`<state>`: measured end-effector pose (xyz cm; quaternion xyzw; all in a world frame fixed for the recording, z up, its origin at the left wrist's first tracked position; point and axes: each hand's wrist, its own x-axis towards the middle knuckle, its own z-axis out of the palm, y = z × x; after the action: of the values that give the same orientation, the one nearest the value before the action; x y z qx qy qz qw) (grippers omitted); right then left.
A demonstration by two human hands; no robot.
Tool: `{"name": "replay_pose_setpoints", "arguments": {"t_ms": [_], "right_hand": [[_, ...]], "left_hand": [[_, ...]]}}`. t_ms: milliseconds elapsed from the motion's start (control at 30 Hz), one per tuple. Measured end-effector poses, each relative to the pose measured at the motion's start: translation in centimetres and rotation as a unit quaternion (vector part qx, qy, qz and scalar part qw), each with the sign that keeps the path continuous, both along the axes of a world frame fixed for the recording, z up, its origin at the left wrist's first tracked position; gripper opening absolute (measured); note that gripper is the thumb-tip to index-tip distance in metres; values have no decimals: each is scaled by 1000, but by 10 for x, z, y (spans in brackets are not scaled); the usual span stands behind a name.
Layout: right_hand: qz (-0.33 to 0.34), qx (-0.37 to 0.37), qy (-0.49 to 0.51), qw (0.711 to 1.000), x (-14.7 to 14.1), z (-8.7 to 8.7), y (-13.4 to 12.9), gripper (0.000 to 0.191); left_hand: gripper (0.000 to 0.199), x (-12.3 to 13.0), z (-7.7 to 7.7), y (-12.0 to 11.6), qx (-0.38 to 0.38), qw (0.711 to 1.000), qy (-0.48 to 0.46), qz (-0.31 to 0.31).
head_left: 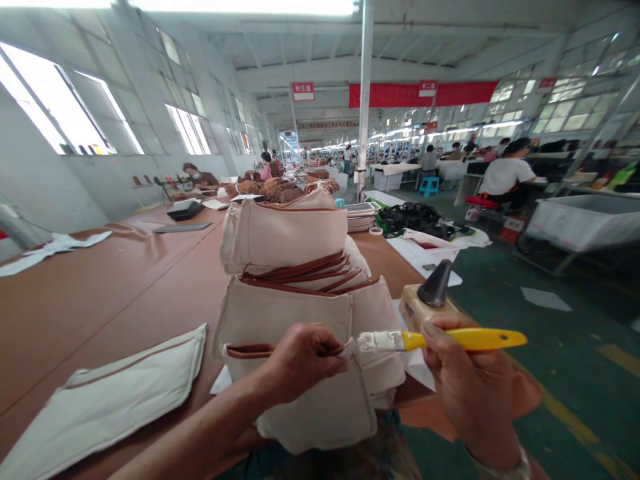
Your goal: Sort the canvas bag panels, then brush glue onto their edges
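My left hand [305, 360] pinches the upper edge of a cream fabric pouch [320, 417] with brown trim, near its right corner. In my right hand [467, 380] is a paintbrush [463, 339] with a yellow handle, held level and pointing left. Its whitish, coated bristles are close to the pinched corner; whether they touch it I cannot tell. Behind the pouch rises a stack of similar cream pouches [295, 233] with brown edging. Another cream piece [125, 393] lies flat on the left.
A brown-covered table [165, 287] extends left and ahead. At right stands a tan block-like container [415, 310] with a dark cone [437, 283] on top. Black straps [420, 220] lie beyond. A white bin [585, 220] and a seated person [507, 175] are further right.
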<state>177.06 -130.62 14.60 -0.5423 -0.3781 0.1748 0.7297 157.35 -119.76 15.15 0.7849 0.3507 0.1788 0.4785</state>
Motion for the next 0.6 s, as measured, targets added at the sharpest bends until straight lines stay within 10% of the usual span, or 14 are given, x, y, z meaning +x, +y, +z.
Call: {"name": "replay_pose_setpoints", "arguments": {"t_ms": [200,367,600], "right_hand": [[-3,-31,-28,999,6,3,-5,22],[3,14,63,998,23,9,-15,17],[88,-28,-49,995,-3,15,-42,16]], "left_hand": [[17,-4,-2,-15,240,969,40,-42],[21,-8,-5,-33,471,873,53,-112],[16,-15,-9,-40,537,828,84,-138]]}}
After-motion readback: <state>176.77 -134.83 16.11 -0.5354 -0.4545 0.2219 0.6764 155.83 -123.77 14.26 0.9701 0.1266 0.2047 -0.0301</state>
